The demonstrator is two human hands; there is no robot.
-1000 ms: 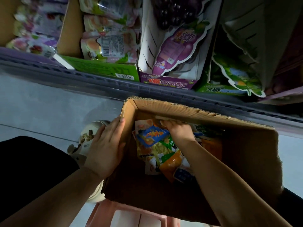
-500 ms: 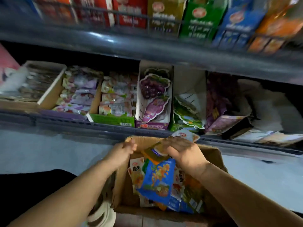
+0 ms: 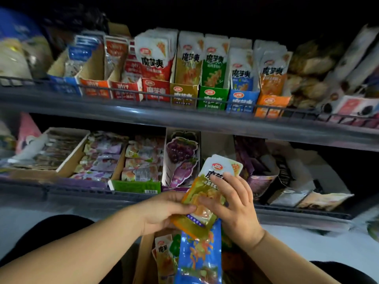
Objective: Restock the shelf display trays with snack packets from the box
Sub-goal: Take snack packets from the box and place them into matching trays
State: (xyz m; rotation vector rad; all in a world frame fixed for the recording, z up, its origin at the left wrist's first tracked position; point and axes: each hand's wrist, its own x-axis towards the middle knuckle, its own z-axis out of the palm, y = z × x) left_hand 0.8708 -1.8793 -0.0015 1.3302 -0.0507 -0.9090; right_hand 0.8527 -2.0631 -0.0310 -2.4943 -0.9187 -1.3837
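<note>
While the left grip (image 3: 164, 212) pinches the lower part of the yellow packet (image 3: 205, 193) and the right grip (image 3: 233, 206) clasps its face, a blue packet (image 3: 199, 257) hangs beneath them, above the box (image 3: 143, 261).

Risk 1: the blue packet looks only lightly trapped and may slip back into the box.

Risk 2: mis-sorting. The matching yellow tray (image 3: 184, 95) stands on the upper shelf (image 3: 123, 111), between the red tray (image 3: 155, 91) and the green tray (image 3: 213, 97).

Legible: "魔芋爽" on packets and trays. The red oval logo is too small to read.
</note>
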